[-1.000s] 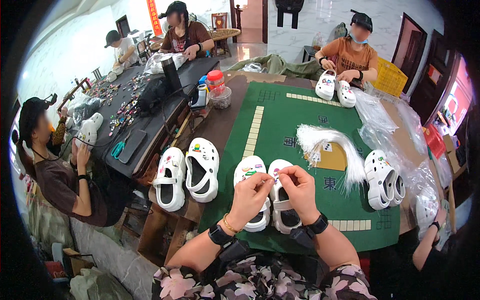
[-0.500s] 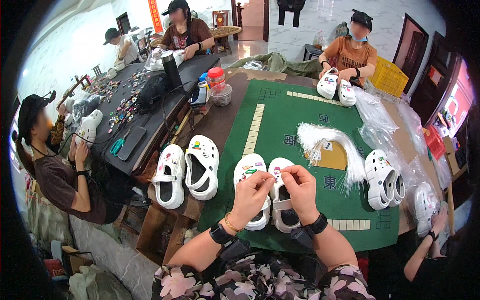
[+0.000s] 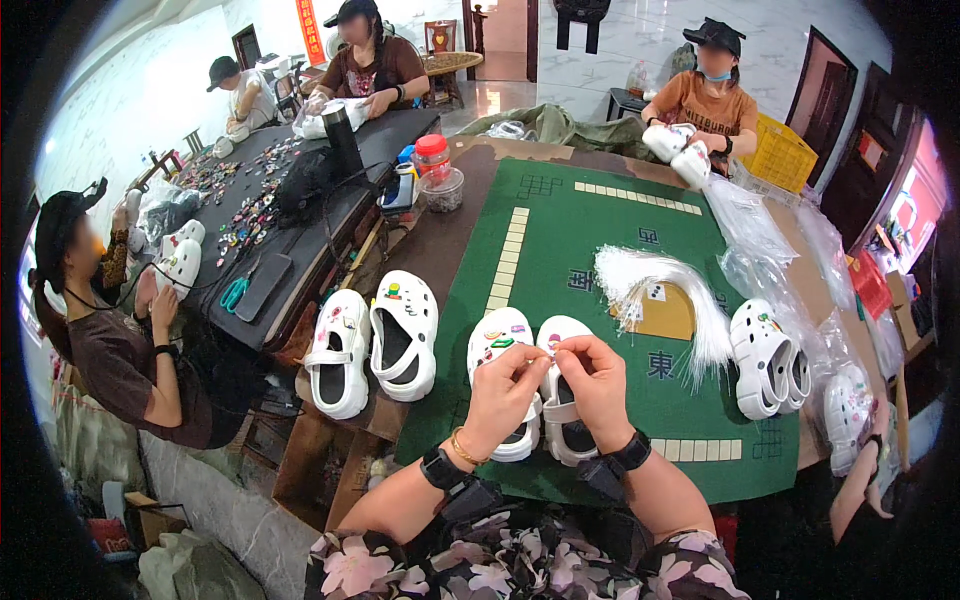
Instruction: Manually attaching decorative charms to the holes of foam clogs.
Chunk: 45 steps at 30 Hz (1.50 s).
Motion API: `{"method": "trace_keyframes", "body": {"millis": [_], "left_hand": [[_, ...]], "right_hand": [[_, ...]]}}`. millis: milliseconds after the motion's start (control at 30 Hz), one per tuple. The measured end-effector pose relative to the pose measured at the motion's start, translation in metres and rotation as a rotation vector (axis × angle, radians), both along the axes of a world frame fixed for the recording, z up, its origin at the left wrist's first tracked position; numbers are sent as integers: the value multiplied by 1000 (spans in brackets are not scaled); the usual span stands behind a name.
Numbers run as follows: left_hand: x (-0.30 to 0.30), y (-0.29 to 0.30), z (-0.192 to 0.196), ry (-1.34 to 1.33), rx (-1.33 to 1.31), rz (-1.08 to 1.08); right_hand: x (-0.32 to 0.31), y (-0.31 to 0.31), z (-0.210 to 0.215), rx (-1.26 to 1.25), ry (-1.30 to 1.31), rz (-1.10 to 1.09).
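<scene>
"White clogs (image 3: 490, 327) are sitting side by side on the green mat (image 3: 540, 255), just in front of the person's body. How are the hands being held?"

"Both are pinching narrowly: the left hand (image 3: 503, 397) and the right hand (image 3: 598, 388) are bringing thumb and forefinger together, tips nearly meeting over the right clog (image 3: 568, 326). Whether anything tiny is lying between them, I can't tell."

"How would you be doing such close work well?"

"I'd be steadying both wrists, working from the fingertips alone and pinching lightly. I'd also be turning the knuckles outward a little, since they're hiding part of the shoes."

"And how is the pair looking?"

"Clean white and chunky, with toes pointing away from the person. Colourful charms (image 3: 500, 343) are dotting the left toe, a green one and a purplish one among them; a pinkish one is showing beside the fingertips on the other toe. Dark insoles are peeking out, and a white strap is crossing the right opening."
</scene>
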<state>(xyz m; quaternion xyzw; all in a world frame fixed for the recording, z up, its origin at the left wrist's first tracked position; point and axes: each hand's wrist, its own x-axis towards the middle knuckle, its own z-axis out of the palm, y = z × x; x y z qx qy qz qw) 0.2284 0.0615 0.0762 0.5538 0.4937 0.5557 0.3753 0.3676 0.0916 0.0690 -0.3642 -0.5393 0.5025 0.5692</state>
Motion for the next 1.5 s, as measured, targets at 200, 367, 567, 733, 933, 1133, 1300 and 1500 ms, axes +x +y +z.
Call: {"method": "trace_keyframes", "body": {"millis": [200, 367, 567, 733, 933, 1133, 1300, 1500], "left_hand": [[-3, 0, -2, 15, 4, -7], [-7, 0, -5, 86, 95, 47], [-17, 2, -11, 227, 115, -38], [-28, 0, -13, 873, 369, -82], [-117, -19, 5, 986, 165, 348], [-213, -20, -11, 1330, -341, 430], [-196, -11, -17, 1159, -9, 124], [-193, 15, -30, 1221, 82, 68]], "right_hand": [[0, 1, -7, 29, -26, 20], [1, -1, -1, 38, -124, 53], [13, 3, 13, 124, -416, 156], [23, 18, 13, 470, -971, 274], [56, 9, 45, 531, -1031, -49], [38, -22, 24, 600, -1071, 373], [-2, -17, -26, 577, -1053, 445], [95, 14, 60, 430, -1035, 183]]}}
